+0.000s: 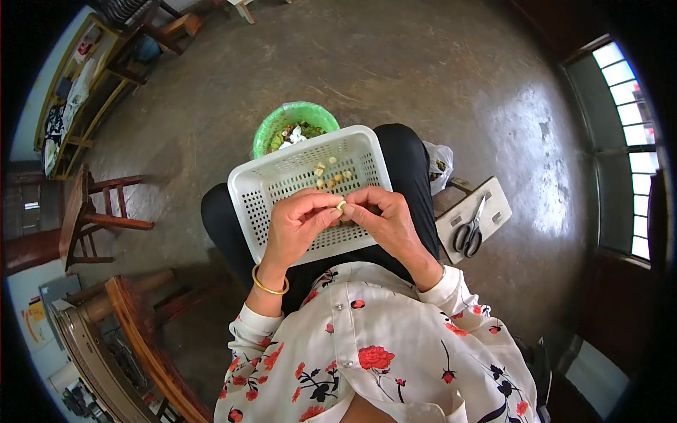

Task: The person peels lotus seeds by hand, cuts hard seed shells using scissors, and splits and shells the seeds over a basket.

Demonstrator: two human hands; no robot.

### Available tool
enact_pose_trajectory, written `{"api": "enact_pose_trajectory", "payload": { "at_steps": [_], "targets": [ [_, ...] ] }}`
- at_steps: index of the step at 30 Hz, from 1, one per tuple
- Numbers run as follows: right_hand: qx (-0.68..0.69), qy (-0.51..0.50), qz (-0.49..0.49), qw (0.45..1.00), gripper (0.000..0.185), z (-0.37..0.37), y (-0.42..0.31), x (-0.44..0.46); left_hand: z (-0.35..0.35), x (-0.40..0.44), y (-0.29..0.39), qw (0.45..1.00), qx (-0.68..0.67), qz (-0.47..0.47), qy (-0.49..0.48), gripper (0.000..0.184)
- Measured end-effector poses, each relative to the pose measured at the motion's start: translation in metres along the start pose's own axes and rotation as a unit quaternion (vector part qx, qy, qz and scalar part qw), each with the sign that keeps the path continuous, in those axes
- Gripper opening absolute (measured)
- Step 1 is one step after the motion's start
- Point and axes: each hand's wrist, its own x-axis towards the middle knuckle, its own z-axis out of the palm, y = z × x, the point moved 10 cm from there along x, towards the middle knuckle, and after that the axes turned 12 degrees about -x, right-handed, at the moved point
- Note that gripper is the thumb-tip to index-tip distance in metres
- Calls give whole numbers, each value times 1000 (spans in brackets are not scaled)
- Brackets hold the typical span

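Note:
A white perforated plastic basket rests on my lap, with several small pale, rounded pieces on its bottom. Over its near half, my left hand and my right hand meet at the fingertips. Thumbs and forefingers of both pinch one small pale yellow-green piece between them. A gold bangle is on my left wrist. The hands hide part of the basket's contents.
Beyond the basket, a green tub on the floor holds green scraps and white bits. To the right are a white plastic bag and a small stool bearing black-handled scissors. A wooden chair stands at left.

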Motion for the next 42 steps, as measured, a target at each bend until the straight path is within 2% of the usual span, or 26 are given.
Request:
{"api": "enact_pose_trajectory", "payload": {
  "at_steps": [9,14,17,22,24,31,34,36,37,39,42],
  "targets": [
    [-27,9,16,999,13,4,16,4,-2,-1,15,989,129,72,0,16],
    [-82,41,-59,994,12,5,1,3,-4,-5,15,988,134,78,21,17],
    [-118,21,-62,991,14,7,-3,2,-5,-6,13,987,141,79,20,19],
    [-151,42,-79,984,14,5,-5,3,3,-6,15,983,162,81,17,27],
    [-149,45,-77,985,14,4,-3,4,7,-8,20,962,237,136,20,31],
    [-167,86,-82,979,12,-1,2,5,11,-9,26,937,304,169,32,29],
    [-144,86,-54,984,13,-3,11,5,9,-9,21,947,277,158,32,28],
    [-113,79,-33,990,14,-4,16,5,-3,-5,1,986,151,61,33,23],
    [-87,67,-11,994,14,-3,21,6,-3,-5,1,986,152,60,33,23],
    [-60,53,12,997,14,-3,25,6,-10,-5,-18,998,-17,-24,51,21],
    [-30,46,39,998,14,-4,29,7,-19,-7,-34,993,-77,-55,63,20]
  ]
}}
